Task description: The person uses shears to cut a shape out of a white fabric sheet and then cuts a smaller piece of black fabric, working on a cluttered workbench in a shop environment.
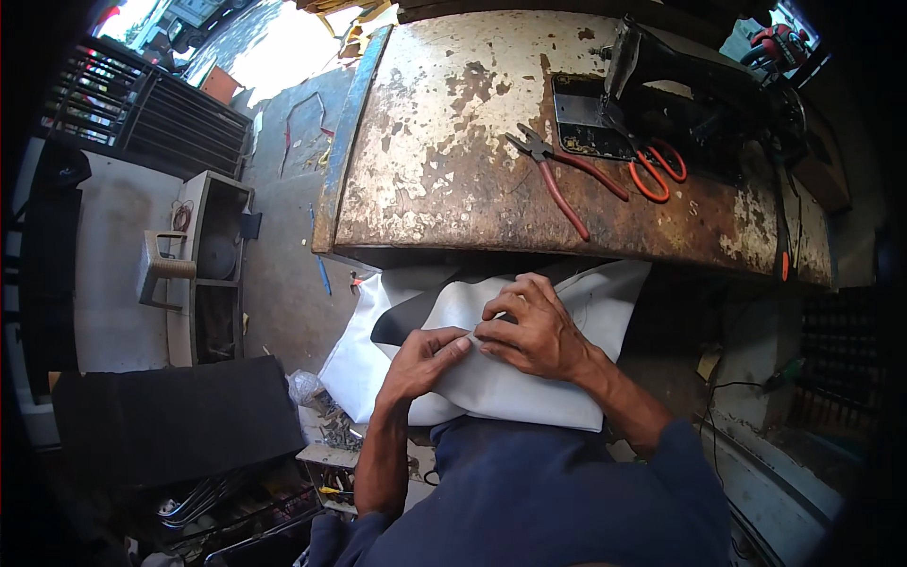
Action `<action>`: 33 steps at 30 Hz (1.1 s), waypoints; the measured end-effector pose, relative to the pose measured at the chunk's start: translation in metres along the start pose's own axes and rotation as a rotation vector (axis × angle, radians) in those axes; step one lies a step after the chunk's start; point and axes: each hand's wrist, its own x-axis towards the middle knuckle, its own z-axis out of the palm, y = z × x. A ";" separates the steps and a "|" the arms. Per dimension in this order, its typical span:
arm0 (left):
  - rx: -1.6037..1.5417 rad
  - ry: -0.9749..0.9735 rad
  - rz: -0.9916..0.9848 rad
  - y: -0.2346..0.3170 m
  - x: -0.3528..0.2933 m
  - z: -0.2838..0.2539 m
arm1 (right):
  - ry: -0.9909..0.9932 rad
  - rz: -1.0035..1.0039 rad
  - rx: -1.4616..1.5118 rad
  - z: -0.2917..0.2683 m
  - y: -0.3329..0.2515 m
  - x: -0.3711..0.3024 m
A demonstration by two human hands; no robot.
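A white sheet of pliable material (534, 402) with a dark grey underside drapes across my lap and up against the table's front edge. My left hand (420, 364) is closed on a fold of this sheet, thumb and forefinger pinched together. Right beside it, my right hand (537, 331) has its fingers curled and pressed on the same fold; whether anything small lies under those fingers is hidden. On the table beyond my hands rest pliers with red handles (559, 172), their jaws parted. Scissors with orange handles (650, 180) lie to their right, against a black sewing machine (690, 71).
The worn table (416, 180) spans the space ahead, its front edge just past my hands. An orange-tipped tool (783, 255) hangs over that edge at right. A dark panel (170, 416) and clear plastic (304, 387) are at left, near a pale plastic chair (161, 269).
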 end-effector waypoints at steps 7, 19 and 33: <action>0.003 0.017 -0.003 -0.003 0.000 -0.008 | 0.168 0.156 -0.166 -0.015 -0.001 0.001; 0.005 0.017 -0.026 -0.017 0.013 -0.007 | 0.071 0.255 0.260 0.008 -0.006 -0.017; 0.084 0.033 -0.025 -0.014 0.028 0.005 | 0.148 0.728 0.537 -0.027 -0.015 -0.045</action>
